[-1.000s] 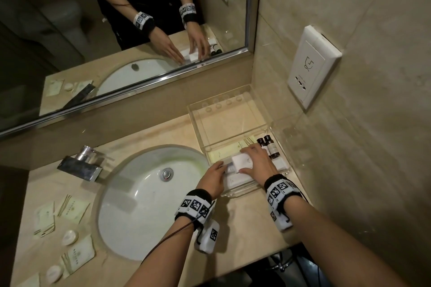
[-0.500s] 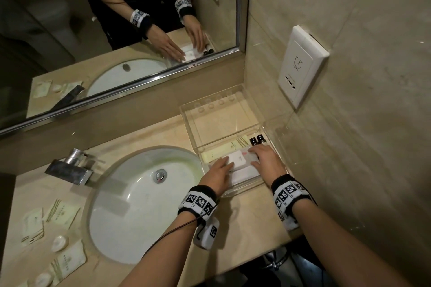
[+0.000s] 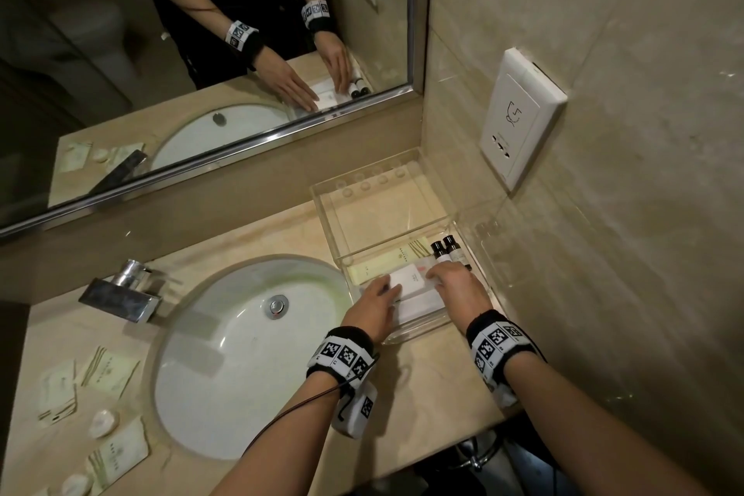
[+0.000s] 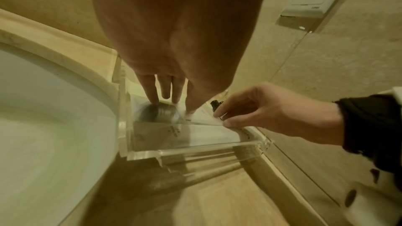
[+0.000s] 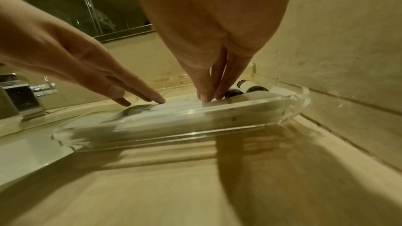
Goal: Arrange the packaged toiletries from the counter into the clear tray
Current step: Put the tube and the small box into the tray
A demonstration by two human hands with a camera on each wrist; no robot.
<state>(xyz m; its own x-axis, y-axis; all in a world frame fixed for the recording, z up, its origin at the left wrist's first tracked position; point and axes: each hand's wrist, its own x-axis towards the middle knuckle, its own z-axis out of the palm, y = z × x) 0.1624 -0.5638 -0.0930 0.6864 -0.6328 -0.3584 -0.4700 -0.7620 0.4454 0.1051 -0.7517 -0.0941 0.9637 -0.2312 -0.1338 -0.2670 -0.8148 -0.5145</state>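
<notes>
left hand (image 3: 372, 308): fingers straight, flat | right hand (image 3: 459, 286): fingers pinched

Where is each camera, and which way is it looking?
Head: up high, looking down at the sink, clear tray and both forearms.
Left wrist: looks along the left hand into the tray; right hand visible.
Right wrist: low over the counter, along the right hand's fingers.
All share the tray and the two dark bottles.
</notes>
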